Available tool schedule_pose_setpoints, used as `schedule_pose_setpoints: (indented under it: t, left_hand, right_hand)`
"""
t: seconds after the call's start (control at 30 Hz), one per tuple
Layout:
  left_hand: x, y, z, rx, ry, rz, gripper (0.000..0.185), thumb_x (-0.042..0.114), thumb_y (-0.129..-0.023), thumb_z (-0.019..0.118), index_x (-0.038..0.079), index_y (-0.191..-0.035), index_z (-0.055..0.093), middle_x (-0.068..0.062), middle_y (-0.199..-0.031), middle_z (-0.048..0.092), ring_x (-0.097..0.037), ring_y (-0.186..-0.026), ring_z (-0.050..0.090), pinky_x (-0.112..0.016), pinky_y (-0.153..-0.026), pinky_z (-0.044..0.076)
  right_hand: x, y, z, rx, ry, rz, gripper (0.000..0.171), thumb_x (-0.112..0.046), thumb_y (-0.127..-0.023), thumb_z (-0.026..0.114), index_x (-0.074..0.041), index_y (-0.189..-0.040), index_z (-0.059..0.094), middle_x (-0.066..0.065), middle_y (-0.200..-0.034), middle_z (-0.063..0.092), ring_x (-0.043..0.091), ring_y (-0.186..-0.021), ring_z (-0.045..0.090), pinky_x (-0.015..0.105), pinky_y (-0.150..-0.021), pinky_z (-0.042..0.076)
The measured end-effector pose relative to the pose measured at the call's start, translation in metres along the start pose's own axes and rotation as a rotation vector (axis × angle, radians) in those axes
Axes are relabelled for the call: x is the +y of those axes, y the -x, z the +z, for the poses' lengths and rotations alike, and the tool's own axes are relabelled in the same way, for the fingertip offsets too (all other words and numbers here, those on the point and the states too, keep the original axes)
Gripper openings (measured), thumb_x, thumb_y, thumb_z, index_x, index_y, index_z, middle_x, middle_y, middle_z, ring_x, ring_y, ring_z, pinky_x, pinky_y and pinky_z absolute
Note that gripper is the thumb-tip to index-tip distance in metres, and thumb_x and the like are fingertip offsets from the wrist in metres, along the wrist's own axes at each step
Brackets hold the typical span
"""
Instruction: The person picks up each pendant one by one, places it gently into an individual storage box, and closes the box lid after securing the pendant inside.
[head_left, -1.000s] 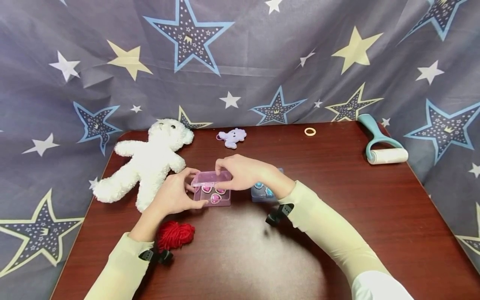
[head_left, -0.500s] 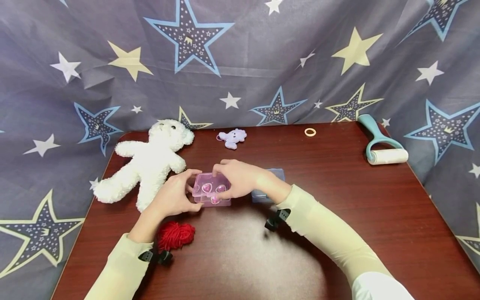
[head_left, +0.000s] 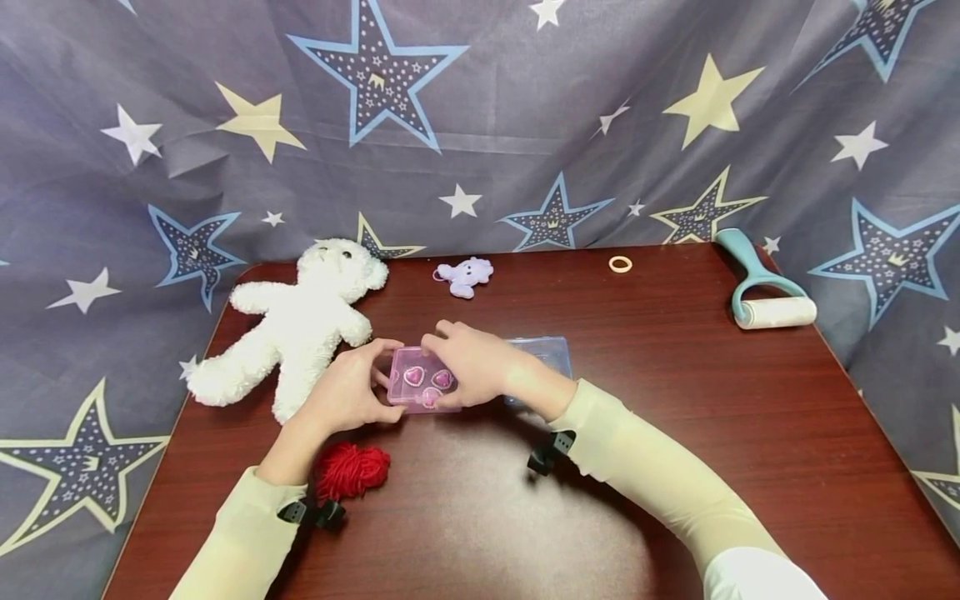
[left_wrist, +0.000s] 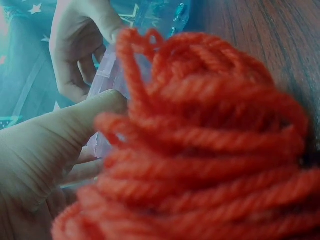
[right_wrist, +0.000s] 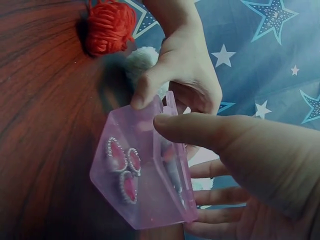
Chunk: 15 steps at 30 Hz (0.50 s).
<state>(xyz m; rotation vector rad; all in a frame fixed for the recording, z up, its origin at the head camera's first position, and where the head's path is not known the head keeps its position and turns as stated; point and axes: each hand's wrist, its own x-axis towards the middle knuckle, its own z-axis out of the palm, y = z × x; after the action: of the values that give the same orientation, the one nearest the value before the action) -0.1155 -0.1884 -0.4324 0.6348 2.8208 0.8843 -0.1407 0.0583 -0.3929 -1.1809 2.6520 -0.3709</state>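
A small clear pink plastic box point(head_left: 420, 367) lies on the table, with pink heart-shaped gems point(right_wrist: 129, 187) edged in silvery beads showing through it. My left hand point(head_left: 348, 387) grips its left side, thumb at the front corner and fingers at the back. From the right, my right hand point(head_left: 480, 362) holds the lid, with its thumb point(right_wrist: 187, 129) near the front edge and fingers behind. In the head view the lid lies down over the box. A clear blue box point(head_left: 553, 352) is partly hidden behind my right wrist.
A ball of red yarn point(head_left: 352, 471) lies beside my left wrist and fills much of the left wrist view. A white plush bear point(head_left: 307, 325) lies at left. Farther back are a small purple plush point(head_left: 465, 275), a cream ring point(head_left: 620, 264) and a lint roller point(head_left: 772, 311).
The pink box's lid has swung down from raised to lying over the gems, with my right hand following it down. My left hand has stayed at the box's left side.
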Motion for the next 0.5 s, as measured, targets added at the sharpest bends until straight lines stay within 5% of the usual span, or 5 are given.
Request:
schedule_pose_setpoints:
  t: [0.5]
  left_hand:
    - [0.0008, 0.0001, 0.0005, 0.002, 0.013, 0.003, 0.086, 0.017, -0.062, 0.096, 0.005, -0.14, 0.06, -0.007, -0.092, 0.082, -0.016, -0.08, 0.08, -0.037, -0.078, 0.063]
  right_hand:
    - [-0.0065, -0.0012, 0.0087, 0.064, 0.047, 0.064, 0.062, -0.057, -0.092, 0.076, -0.014, -0.135, 0.061, 0.009, -0.123, 0.057, 0.022, -0.105, 0.062, 0.04, -0.086, 0.063]
